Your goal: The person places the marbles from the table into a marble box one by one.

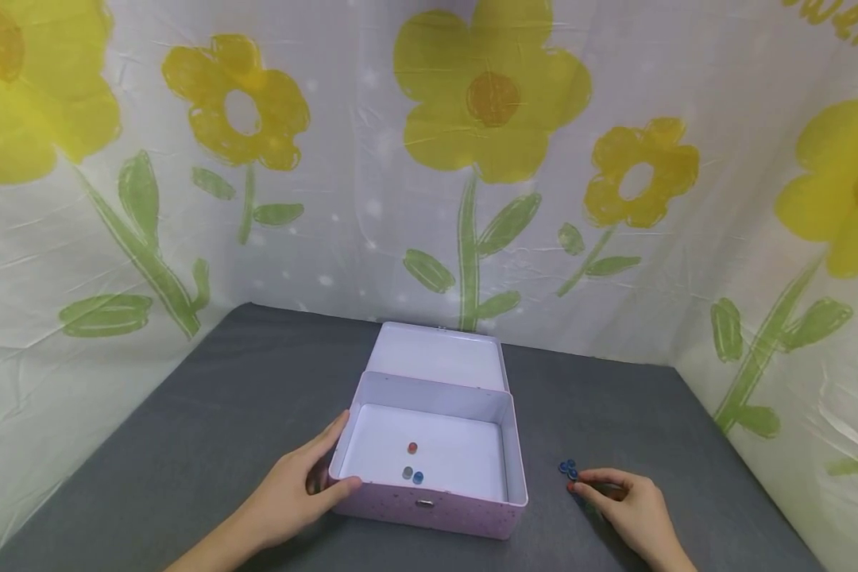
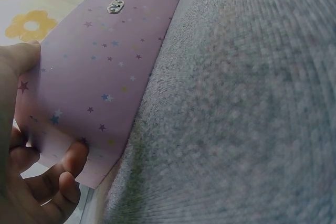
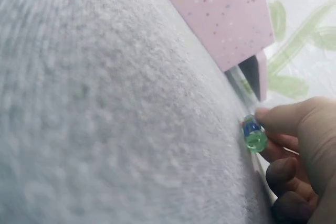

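Observation:
A pink, star-patterned tin box stands with its hinged lid laid back. Inside lie a red marble, a pale grey-green marble and a blue marble. My left hand grips the box's near left corner, thumb on the front and fingers along the side. To the right of the box, several blue marbles sit grouped on the cloth. My right hand reaches there, thumb and index tips slightly apart beside another red marble. A green marble shows by its fingers in the right wrist view.
A dark grey cloth covers the table. Behind and on both sides hangs a white curtain with yellow flowers. The box's side wall stands between the loose marbles and its inside.

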